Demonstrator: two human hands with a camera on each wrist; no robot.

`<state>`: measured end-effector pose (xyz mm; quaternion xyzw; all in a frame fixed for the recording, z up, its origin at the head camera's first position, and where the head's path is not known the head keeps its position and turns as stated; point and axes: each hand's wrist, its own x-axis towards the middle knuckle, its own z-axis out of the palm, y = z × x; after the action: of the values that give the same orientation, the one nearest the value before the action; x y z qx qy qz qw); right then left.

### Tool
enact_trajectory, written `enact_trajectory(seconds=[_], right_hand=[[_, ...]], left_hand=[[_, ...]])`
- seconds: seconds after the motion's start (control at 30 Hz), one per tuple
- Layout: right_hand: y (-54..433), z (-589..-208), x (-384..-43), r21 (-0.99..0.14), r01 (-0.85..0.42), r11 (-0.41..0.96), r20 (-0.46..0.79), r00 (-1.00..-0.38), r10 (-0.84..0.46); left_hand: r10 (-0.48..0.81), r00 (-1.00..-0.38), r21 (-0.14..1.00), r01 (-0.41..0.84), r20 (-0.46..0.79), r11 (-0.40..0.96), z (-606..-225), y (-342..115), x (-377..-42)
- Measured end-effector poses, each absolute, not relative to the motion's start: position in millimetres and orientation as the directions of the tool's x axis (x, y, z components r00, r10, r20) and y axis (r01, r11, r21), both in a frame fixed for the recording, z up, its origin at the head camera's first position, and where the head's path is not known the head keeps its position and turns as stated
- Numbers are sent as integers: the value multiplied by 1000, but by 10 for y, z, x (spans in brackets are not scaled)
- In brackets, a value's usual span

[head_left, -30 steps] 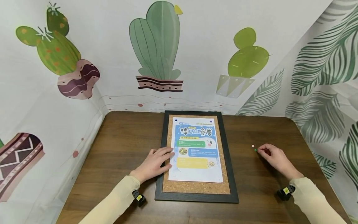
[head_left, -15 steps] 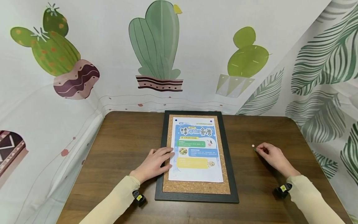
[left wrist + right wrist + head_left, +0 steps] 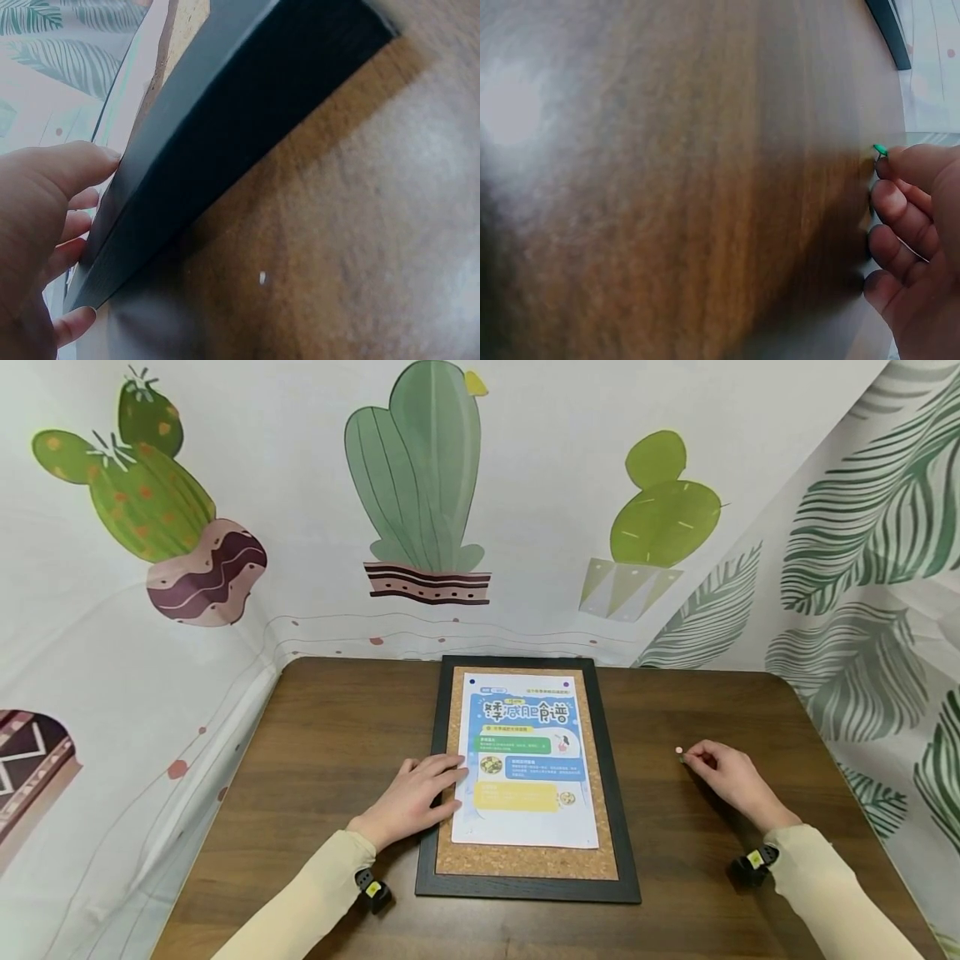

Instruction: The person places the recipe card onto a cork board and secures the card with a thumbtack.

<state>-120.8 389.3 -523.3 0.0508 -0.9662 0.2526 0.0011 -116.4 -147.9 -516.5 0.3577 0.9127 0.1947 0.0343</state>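
A printed sheet [image 3: 525, 827] lies on a cork board [image 3: 525, 864] with a black frame [image 3: 528, 887]. A dark blue tack [image 3: 472, 682] and a purple tack [image 3: 566, 685] sit at its top corners. My left hand [image 3: 412, 797] rests over the frame's left side, fingers spread onto the sheet's edge. In the left wrist view, the thumb touches the frame's top. To the right of the board, my right hand [image 3: 735, 781] pinches a green thumbtack [image 3: 880, 150] between thumb and index fingertip, low over the table. Beside those fingertips lies a pale pink thumbtack [image 3: 678, 750].
The brown wooden table [image 3: 330, 718] extends on both sides of the board. A white cloth wall [image 3: 540, 527] printed with cacti and leaves stands behind and at the sides. Each wrist wears a small black camera [image 3: 752, 867].
My right hand has moved slightly left, and its thumb and index finger have closed on the green thumbtack. The left hand and the board have stayed still.
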Motion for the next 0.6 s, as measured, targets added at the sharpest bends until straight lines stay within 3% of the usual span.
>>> enact_trajectory(seconds=[0.6], right_hand=[[3879, -5259, -1270, -496, -103, 862, 16, -994, -109]], left_hand=[[673, -734, 380, 650, 91, 658, -5181, -1491, -1175]])
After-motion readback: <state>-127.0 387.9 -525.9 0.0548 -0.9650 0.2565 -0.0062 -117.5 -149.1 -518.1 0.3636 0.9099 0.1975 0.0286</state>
